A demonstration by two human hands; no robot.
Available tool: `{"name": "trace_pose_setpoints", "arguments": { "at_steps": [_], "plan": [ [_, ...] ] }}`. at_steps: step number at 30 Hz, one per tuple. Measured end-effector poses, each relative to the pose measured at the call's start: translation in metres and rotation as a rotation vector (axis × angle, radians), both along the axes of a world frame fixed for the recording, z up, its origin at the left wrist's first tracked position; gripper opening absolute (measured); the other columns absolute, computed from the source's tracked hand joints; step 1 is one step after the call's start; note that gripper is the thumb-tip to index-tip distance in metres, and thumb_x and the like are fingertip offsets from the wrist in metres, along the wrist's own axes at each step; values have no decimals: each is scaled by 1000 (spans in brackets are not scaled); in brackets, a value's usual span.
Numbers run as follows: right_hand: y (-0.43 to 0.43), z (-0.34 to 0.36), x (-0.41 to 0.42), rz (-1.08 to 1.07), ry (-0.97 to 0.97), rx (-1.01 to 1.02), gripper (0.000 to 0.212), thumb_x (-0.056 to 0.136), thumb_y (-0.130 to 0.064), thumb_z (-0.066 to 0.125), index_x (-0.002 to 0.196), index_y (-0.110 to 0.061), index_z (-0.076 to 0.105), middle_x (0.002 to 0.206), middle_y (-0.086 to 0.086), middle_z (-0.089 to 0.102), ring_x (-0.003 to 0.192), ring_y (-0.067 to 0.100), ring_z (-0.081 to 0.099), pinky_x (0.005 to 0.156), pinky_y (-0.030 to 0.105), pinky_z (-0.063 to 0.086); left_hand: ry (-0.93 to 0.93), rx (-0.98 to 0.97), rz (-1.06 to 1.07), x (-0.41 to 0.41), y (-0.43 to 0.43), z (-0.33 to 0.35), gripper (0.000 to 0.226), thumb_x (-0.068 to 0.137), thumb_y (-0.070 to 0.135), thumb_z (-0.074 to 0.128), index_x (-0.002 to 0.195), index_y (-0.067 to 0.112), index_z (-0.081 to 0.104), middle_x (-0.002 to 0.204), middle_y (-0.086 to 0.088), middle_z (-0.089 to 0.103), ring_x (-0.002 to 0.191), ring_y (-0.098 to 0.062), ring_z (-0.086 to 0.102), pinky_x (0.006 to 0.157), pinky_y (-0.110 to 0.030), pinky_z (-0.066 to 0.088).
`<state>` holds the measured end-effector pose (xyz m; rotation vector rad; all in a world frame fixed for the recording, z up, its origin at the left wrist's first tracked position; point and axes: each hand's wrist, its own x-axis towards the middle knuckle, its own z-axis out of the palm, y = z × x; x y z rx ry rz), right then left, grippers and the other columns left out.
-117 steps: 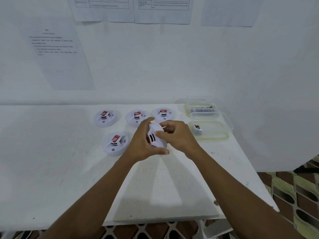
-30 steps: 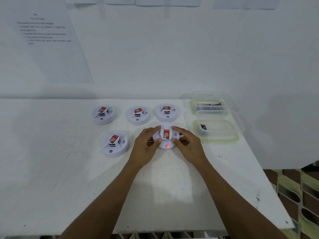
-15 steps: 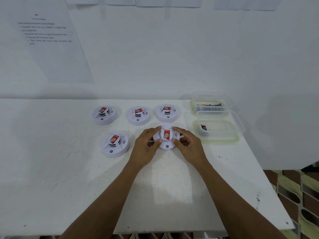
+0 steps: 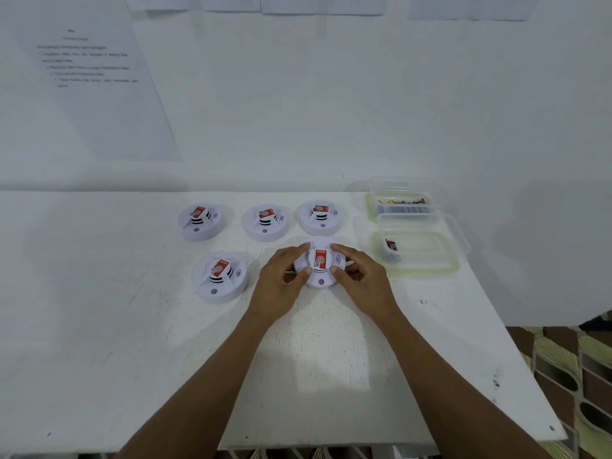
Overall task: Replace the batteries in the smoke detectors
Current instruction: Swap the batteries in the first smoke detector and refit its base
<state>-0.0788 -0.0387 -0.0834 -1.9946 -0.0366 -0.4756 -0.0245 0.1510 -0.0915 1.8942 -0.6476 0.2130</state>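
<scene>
A round white smoke detector [image 4: 320, 270] with a red label sits face up on the white table [image 4: 132, 326]. My left hand [image 4: 281, 283] grips its left side with thumb and fingers curled round the rim. My right hand [image 4: 361, 279] grips its right side the same way. Three more detectors stand in a back row, at the left [image 4: 199, 221], middle [image 4: 266, 221] and right [image 4: 322, 217]. Another detector [image 4: 219, 276] lies left of my hands.
Two clear plastic containers stand at the right. The near container [image 4: 427, 263] holds one battery [image 4: 391, 248]; the far container [image 4: 402, 198] holds several batteries. The table's right edge [image 4: 516, 346] drops to a patterned floor. Paper sheets hang on the wall.
The detector came down from in my hands onto the table, face up. Its red light, lit a second ago, is off. My hands stay on its sides.
</scene>
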Motion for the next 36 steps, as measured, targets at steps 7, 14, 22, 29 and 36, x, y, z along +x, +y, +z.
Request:
{"name": "trace_pose_setpoints", "arguments": {
  "at_steps": [7,14,22,29,36],
  "plan": [
    [0,-1,0,4,-5,8,42,88,-14,71,129,-19,63,113,-5,69,88,11,67,75,24,57,-1,10,1,1,0,-2,49,88,45,55,133,24,53,124,8,61,113,-4,56,93,-15,46],
    [0,0,0,-7,1,5,42,87,-14,71,129,-18,63,113,-4,69,83,8,66,72,19,55,8,11,3,1,0,-2,51,88,47,54,133,24,53,123,11,59,112,2,54,92,-8,43],
    [1,0,1,-12,6,-7,43,88,-15,71,130,-17,63,115,-2,69,87,10,67,74,23,57,9,19,-2,1,0,0,52,88,48,53,133,23,53,123,9,60,111,3,53,92,-6,40],
    [1,-1,1,-11,-2,-16,43,88,-15,71,130,-17,63,114,-2,69,89,10,67,76,23,57,23,16,-1,2,0,-2,52,88,48,53,134,23,53,125,7,60,113,0,54,92,-8,42],
    [1,-1,1,-7,-7,-11,43,88,-14,71,130,-17,63,114,-2,69,91,9,66,76,22,56,34,-8,-13,0,0,-2,51,88,44,55,134,21,54,123,5,63,113,-7,57,93,-20,48]
  ]
}}
